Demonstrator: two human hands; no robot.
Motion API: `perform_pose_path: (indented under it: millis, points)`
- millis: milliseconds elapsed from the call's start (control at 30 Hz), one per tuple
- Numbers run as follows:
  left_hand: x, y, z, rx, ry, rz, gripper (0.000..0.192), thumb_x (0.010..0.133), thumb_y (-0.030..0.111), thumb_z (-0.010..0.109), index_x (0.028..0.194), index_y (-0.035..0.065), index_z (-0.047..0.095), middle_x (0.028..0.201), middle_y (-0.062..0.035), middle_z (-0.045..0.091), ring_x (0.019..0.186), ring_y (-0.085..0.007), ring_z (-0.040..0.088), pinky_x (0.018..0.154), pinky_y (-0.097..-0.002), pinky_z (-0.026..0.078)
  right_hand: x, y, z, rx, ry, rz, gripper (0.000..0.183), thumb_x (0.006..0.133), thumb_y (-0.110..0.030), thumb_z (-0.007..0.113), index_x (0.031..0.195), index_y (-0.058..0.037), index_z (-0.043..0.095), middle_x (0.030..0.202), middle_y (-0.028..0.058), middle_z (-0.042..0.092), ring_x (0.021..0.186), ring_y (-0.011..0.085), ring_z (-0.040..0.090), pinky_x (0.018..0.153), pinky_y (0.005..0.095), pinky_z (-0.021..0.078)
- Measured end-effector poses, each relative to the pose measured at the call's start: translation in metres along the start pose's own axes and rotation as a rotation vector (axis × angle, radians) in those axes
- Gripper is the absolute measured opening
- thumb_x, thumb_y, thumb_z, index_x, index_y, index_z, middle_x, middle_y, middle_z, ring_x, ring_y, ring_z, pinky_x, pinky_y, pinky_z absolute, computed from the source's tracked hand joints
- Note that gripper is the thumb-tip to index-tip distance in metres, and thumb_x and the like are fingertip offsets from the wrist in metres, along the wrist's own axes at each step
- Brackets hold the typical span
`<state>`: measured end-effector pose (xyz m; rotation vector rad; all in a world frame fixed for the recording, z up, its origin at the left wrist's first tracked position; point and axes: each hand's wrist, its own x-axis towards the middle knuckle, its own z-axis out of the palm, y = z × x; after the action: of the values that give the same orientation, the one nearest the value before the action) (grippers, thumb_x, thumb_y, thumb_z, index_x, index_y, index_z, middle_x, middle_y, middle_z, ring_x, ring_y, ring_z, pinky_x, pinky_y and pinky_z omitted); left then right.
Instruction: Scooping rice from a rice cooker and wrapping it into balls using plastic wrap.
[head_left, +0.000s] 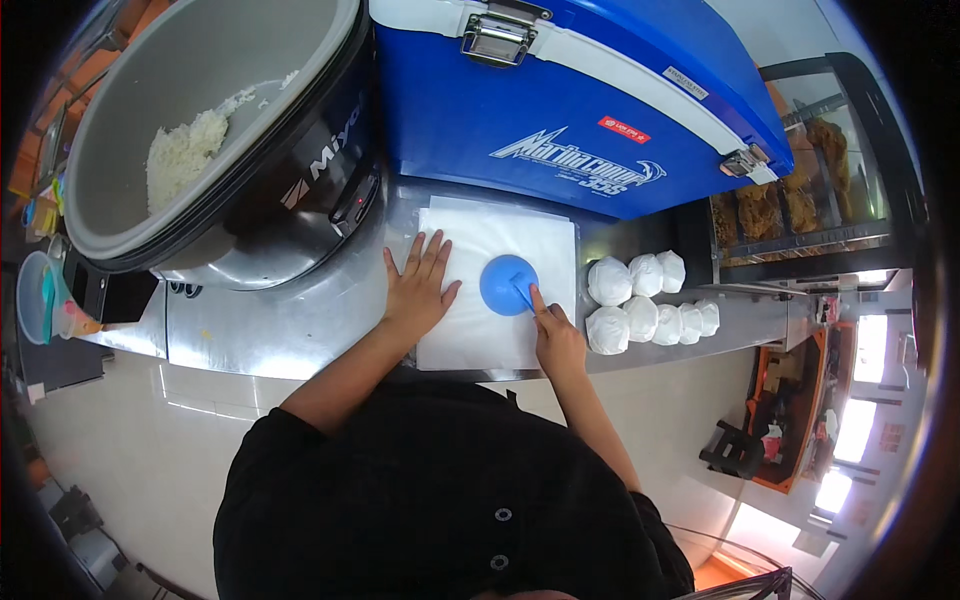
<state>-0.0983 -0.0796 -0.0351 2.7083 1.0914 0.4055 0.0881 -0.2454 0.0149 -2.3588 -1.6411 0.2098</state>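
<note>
My right hand (558, 337) grips the handle of a blue plastic scoop (500, 286), its index finger stretched along the handle. The scoop's rounded underside faces up, and it lies over a stack of white paper sheets (465, 337); what is beneath it is hidden. My left hand (420, 289) rests flat with spread fingers on the left edge of the sheets, holding nothing. Just right of the stack, several white paper-wrapped bundles (608, 330) stand in two rows. At the upper left, white cooked rice (184, 157) lies in the open pot of a large cooker (300, 176).
A large blue cooler box (540, 112) stands behind the sheets. A glass display case (814, 251) with fried food is at the right. Plastic cups (37, 296) stand at the far left of the steel counter (262, 330), whose front edge runs close to my body.
</note>
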Motion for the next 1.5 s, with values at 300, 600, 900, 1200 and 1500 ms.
perform_pose_path:
  millis: [300, 600, 900, 1200, 1500]
  points:
    - [-0.001, -0.027, -0.005, -0.316, -0.003, -0.027, 0.067, 0.084, 0.030, 0.060, 0.140, 0.0052, 0.033, 0.149, -0.0122, 0.024, 0.139, -0.0317, 0.019, 0.105, -0.0677, 0.011, 0.010, 0.005, 0.004, 0.189, 0.243, -0.133, 0.058, 0.088, -0.007, 0.053, 0.142, -0.0220, 0.038, 0.097, 0.0119, 0.058, 0.075, 0.0317, 0.062, 0.063, 0.0418, 0.0489]
    - [-0.029, -0.055, -0.031, -0.628, 0.044, 0.463, 0.046, 0.074, 0.024, 0.068, 0.117, 0.0136, 0.056, 0.123, -0.0073, 0.052, 0.120, -0.0253, 0.045, 0.098, -0.0459, 0.033, 0.092, -0.140, -0.153, 0.825, 0.481, -0.326, 0.080, 0.079, 0.006, 0.059, 0.146, -0.0019, 0.015, 0.131, 0.0166, 0.039, 0.089, 0.0191, 0.057, 0.063, 0.0273, 0.0500]
    - [-0.029, -0.043, -0.011, -0.612, -0.136, 0.764, 0.014, 0.079, 0.026, 0.062, 0.087, 0.0145, 0.065, 0.098, 0.0002, 0.059, 0.103, -0.0170, 0.053, 0.093, -0.0400, 0.034, 0.198, -0.316, -0.183, -0.193, 0.325, -0.830, 0.024, 0.076, -0.010, 0.066, 0.100, -0.0093, 0.062, 0.089, 0.0051, 0.061, 0.093, 0.0236, 0.056, 0.086, 0.0387, 0.0369]
    - [-0.017, -0.056, -0.003, -0.727, 0.099, 0.533, 0.005, 0.080, 0.012, 0.064, 0.083, 0.0074, 0.063, 0.092, -0.0067, 0.063, 0.091, -0.0258, 0.059, 0.078, -0.0393, 0.046, 0.101, -0.133, -0.162, 0.349, 0.034, -0.551, 0.034, 0.073, -0.008, 0.068, 0.106, -0.0074, 0.061, 0.095, 0.0103, 0.061, 0.092, 0.0290, 0.056, 0.084, 0.0377, 0.0414]
    - [-0.002, -0.033, -0.036, -0.891, -0.062, -0.163, 0.013, 0.081, 0.014, 0.066, 0.088, 0.0043, 0.062, 0.089, -0.0061, 0.061, 0.077, -0.0234, 0.058, 0.069, -0.0350, 0.044, -0.042, -0.015, -0.038, 0.110, -0.293, 0.036, 0.105, 0.055, -0.040, 0.084, 0.140, -0.0140, 0.028, 0.142, 0.0096, 0.033, 0.136, 0.0304, 0.026, 0.107, 0.0605, 0.0166]
